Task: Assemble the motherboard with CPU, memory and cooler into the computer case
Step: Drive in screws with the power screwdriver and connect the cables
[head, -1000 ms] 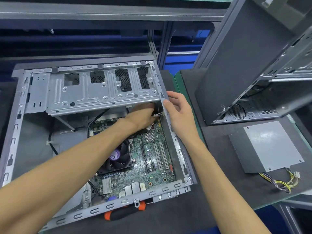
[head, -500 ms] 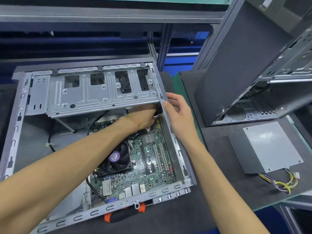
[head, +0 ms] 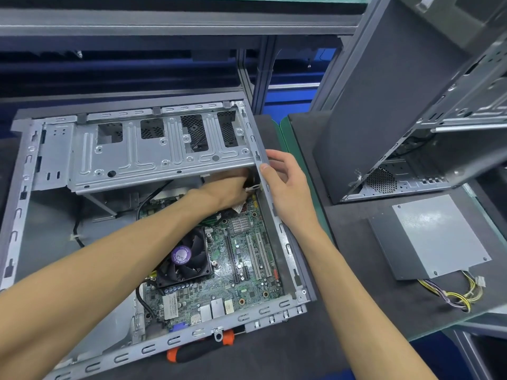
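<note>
Not much has changed since a moment ago. The big grey computer case lies open on its side on the dark mat, and the green motherboard sits inside it, down in the near right part, with the black cooler fan on top of it. The person's left hand is still tucked in under the metal drive tray, in the same spot as before, and its fingers pinch a small white plug up by the board's far corner. The right hand keeps holding the case's right wall, thumb on the inside and fingers curled over the outside edge; it looks like it slid a tiny bit along the rim. An orange and black screwdriver lies on the mat, just in front of the case. A grey power box with yellow wires rests off to the right, beside a second, empty case.
</note>
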Demonstrator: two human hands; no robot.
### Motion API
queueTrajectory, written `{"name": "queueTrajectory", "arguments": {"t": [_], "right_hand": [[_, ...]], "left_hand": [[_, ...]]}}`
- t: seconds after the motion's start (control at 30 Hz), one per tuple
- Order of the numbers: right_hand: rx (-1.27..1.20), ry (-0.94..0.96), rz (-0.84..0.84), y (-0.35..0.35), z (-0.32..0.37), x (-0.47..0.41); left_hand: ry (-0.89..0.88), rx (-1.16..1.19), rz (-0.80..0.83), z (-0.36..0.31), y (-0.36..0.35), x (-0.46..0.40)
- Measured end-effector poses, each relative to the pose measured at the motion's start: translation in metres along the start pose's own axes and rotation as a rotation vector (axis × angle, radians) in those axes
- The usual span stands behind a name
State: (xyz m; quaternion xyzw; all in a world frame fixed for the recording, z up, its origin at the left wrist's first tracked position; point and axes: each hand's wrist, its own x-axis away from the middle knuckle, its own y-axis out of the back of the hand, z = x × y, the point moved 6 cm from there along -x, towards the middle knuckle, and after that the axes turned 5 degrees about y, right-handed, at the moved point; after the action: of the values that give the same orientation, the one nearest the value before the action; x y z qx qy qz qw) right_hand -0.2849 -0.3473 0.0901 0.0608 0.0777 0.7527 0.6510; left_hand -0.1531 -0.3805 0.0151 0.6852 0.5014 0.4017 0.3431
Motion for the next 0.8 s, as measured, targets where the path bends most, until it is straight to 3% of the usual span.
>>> {"name": "queueTrajectory", "arguments": {"t": [0.2,0.4,0.63,0.8], "right_hand": [[-0.001,-0.004,0.000,0.000,0.000,0.000],[0.008,-0.006,-0.001,-0.001,0.000,0.000],[-0.001,-0.006,-0.001,0.000,0.001,0.001],[-0.006,-0.009,0.007,-0.001,0.001,0.001]], "left_hand": [[0.006,-0.041,-0.042,-0.006,-0.001,0.005],[0.065,-0.040,0.043,0.000,-0.002,-0.005],[-0.041,-0.097,-0.041,-0.008,0.011,0.001],[0.328,0.079,0.238,0.012,-0.011,-0.007]]}}
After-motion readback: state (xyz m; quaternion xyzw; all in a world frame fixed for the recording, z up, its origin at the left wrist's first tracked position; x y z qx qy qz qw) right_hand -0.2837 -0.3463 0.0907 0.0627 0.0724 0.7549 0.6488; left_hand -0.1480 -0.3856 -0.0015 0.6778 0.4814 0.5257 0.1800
